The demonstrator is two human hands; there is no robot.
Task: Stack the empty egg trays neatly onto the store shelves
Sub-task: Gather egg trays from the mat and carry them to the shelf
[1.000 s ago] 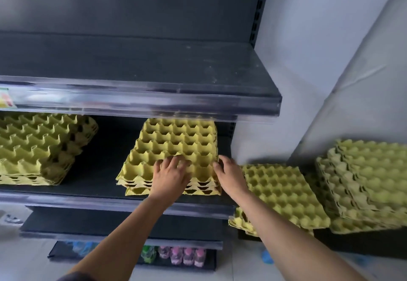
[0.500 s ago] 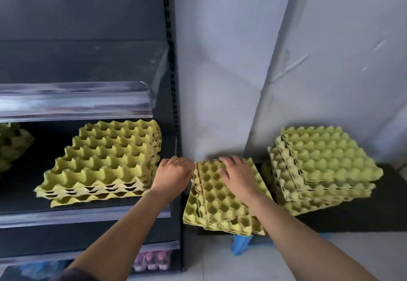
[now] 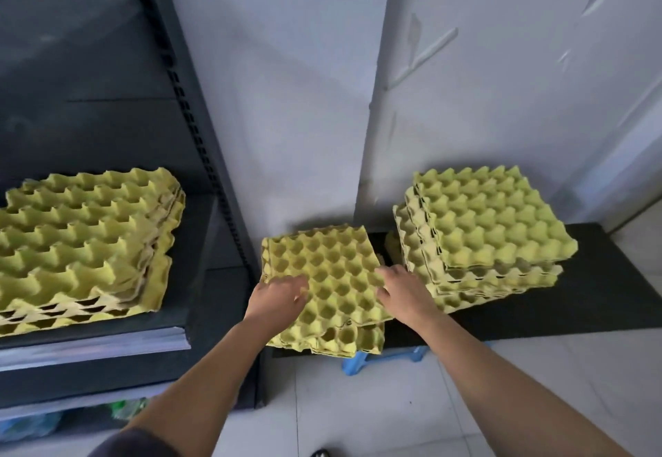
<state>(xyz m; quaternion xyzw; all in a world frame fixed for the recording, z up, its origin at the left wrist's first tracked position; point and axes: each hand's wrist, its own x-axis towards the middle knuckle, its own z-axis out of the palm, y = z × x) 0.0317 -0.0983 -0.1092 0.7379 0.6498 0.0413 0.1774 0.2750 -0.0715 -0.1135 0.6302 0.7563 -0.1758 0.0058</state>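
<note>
Between the dark shelving unit (image 3: 200, 313) and a tall right-hand pile, the head view shows a low stack of yellow moulded-pulp egg trays (image 3: 344, 343) on a black platform (image 3: 591, 295) against the white wall (image 3: 286, 98). We see the top tray (image 3: 333, 270) lying flat with its cup hollows opening upward. Its outline is close to square, so we cannot name a long axis. Its side edges run from the person toward the wall, and it sits slightly askew on the trays beneath it.

The left hand (image 3: 277, 295) lies on the tray's near-left rim with its fingers bent over the edge and its thumb hidden. The right hand (image 3: 404, 290) holds the right rim, thumb on the upper face and fingers curled at the edge. Blur softens both grips.

The right-hand pile of yellow trays (image 3: 490, 227) stands just beside the right hand, with its layers offset. A third pile of yellow trays (image 3: 82, 238) rests on the dark shelf at left, with its peaks up and its edges roughly aligned. A blue plastic object (image 3: 358, 361) shows under the platform's front edge, on the pale tiled floor (image 3: 358, 417).
</note>
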